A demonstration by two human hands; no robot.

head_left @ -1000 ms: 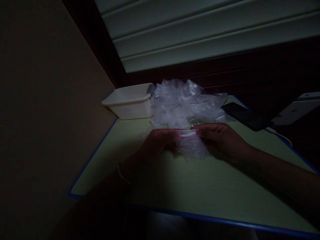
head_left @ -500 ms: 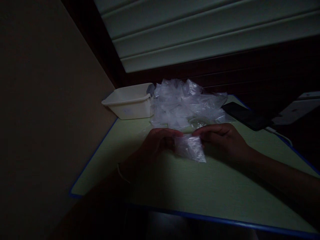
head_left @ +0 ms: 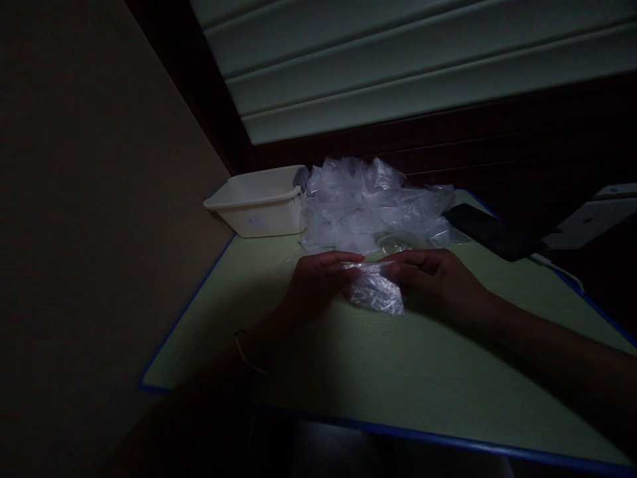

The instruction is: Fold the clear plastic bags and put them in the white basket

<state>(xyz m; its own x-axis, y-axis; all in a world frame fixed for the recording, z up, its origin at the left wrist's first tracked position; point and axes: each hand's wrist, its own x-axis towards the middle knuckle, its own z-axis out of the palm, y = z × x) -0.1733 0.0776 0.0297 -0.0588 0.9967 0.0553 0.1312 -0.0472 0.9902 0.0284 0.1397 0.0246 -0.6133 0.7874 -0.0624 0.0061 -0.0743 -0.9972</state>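
Between my hands is a small clear plastic bag [head_left: 377, 292], crinkled and shiny, held above the table. My left hand [head_left: 321, 279] pinches its upper left edge, thumb below the fingers. At the upper right edge, my right hand [head_left: 430, 275] pinches it the same way. The bag's lower part hangs down towards me. Just beyond my fingers lies a heap of clear plastic bags [head_left: 355, 206]. Dim light hides whether the held bag contains anything.
A white plastic bin [head_left: 269, 216] stands left of the heap, near the wall. On the right, a dark phone [head_left: 490, 232] lies near a white device [head_left: 590, 222] and a white cable [head_left: 565, 271]. The pale green table [head_left: 423, 385] has a blue edge.
The bag's top edge has been tilted or folded over, so its upper rim now shows as a bright strip. My thumbs have come up onto it, and both hands stay in nearly the same place.
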